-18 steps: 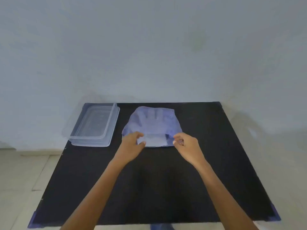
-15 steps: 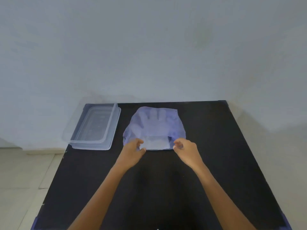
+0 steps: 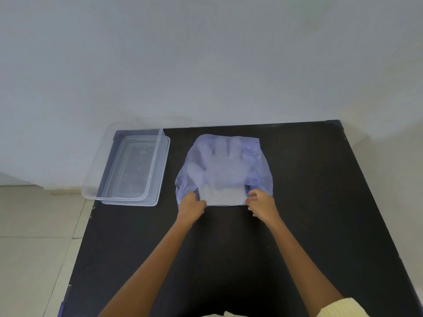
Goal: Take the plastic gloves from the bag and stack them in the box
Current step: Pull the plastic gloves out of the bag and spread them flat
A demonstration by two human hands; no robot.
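Note:
A translucent bluish bag lies flat on the black table, its mouth toward me. Inside it a stack of clear plastic gloves shows through, fingers pointing away, with the cuffs poking out of the mouth. My left hand pinches the left corner of the bag's mouth beside the cuffs. My right hand pinches the right corner. A clear plastic box stands open at the table's far left corner, with nothing seen inside.
The box overhangs the table's left edge. A pale wall rises right behind the table. Tiled floor shows to the left. Bare black tabletop stretches to the right of the bag and between my forearms.
Both hands have closed onto the corners of the bag's mouth and drawn slightly toward me. The view has shifted so the table sits further right.

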